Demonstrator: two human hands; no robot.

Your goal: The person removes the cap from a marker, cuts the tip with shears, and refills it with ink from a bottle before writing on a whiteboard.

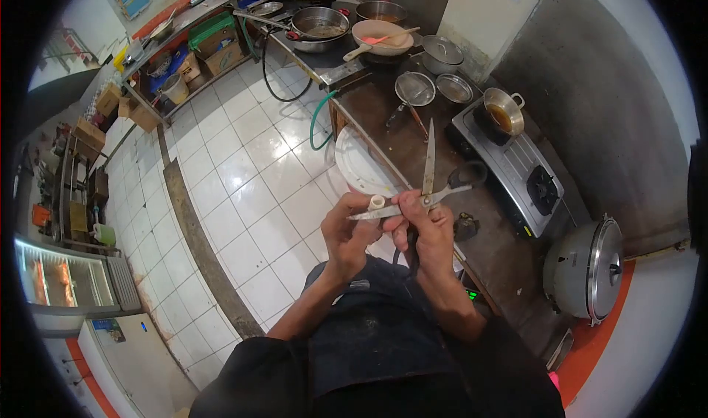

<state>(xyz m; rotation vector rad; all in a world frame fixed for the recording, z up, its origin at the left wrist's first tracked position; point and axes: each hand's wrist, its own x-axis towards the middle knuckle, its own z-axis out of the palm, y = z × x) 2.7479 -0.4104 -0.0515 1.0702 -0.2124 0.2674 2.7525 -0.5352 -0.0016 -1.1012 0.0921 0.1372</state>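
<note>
In front of my chest, my left hand [348, 232] is closed around a small cream-coloured piece with a round, hollow-looking top [377, 201]. What lies below its top is hidden by my fingers. My right hand [429, 233] grips a pair of metal scissors [430, 160] near the pivot, with the blades spread wide. One blade points up and away; the other reaches left across the cream piece, close to or touching it. A dark handle loop sticks out to the right over the brown counter [487, 259].
A two-burner gas stove [516, 167] holds a small pot of brown liquid [503, 114]. A large lidded cooker [582, 270] stands at right. Strainers [415, 90] and a pink-beige pan [380, 38] lie farther back. Below the counter edge sits a white round tub [361, 160].
</note>
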